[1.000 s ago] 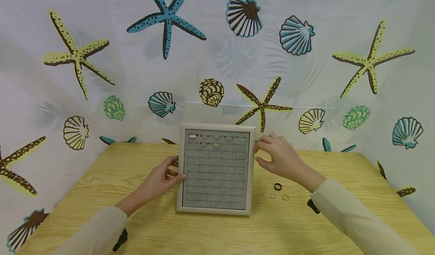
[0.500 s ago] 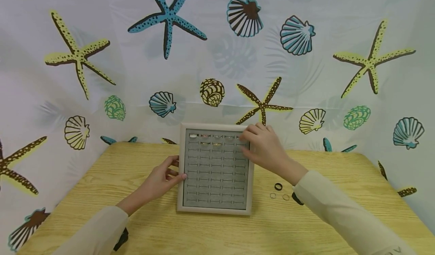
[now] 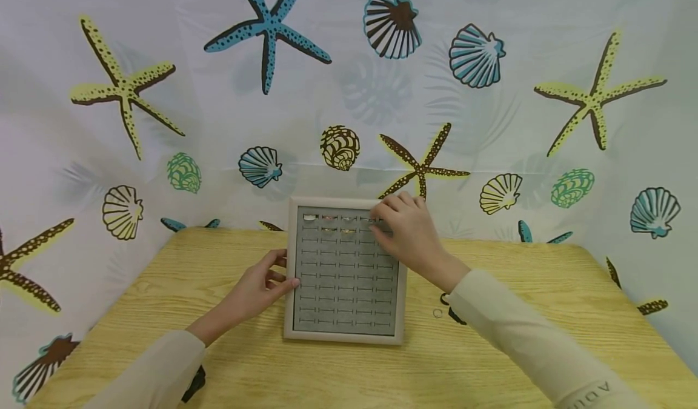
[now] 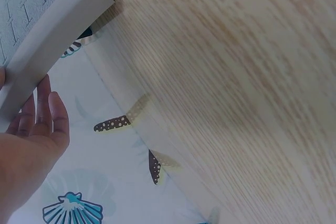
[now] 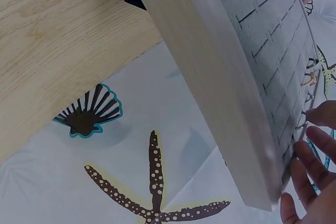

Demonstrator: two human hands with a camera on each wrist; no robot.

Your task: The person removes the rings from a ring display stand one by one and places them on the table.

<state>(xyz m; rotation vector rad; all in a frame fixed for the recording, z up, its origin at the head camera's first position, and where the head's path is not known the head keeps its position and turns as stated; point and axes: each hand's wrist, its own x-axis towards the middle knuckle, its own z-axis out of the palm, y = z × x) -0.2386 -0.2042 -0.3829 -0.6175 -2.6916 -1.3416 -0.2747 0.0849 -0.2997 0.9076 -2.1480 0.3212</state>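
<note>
A pale-framed ring tray (image 3: 343,337) with grey slotted felt lies flat on the wooden table. Several rings (image 3: 329,218) sit in its two top rows. My right hand (image 3: 382,221) hovers over the tray's top right corner, fingertips bunched down at the top row; no ring shows between them. In the right wrist view its fingers (image 5: 315,148) reach the far end of the tray (image 5: 210,77). My left hand (image 3: 267,279) rests against the tray's left edge, and its straight fingers (image 4: 44,111) lie along the frame (image 4: 58,30).
A small loose ring (image 3: 437,312) lies on the table (image 3: 218,360) right of the tray, and a black ring (image 3: 444,299) peeks out from under my right sleeve. A sea-print curtain (image 3: 491,124) hangs close behind and beside the table.
My right hand has moved left from beside the tray's right edge to over its top right slots. Its sleeve now covers part of the loose rings. The left hand stays put.
</note>
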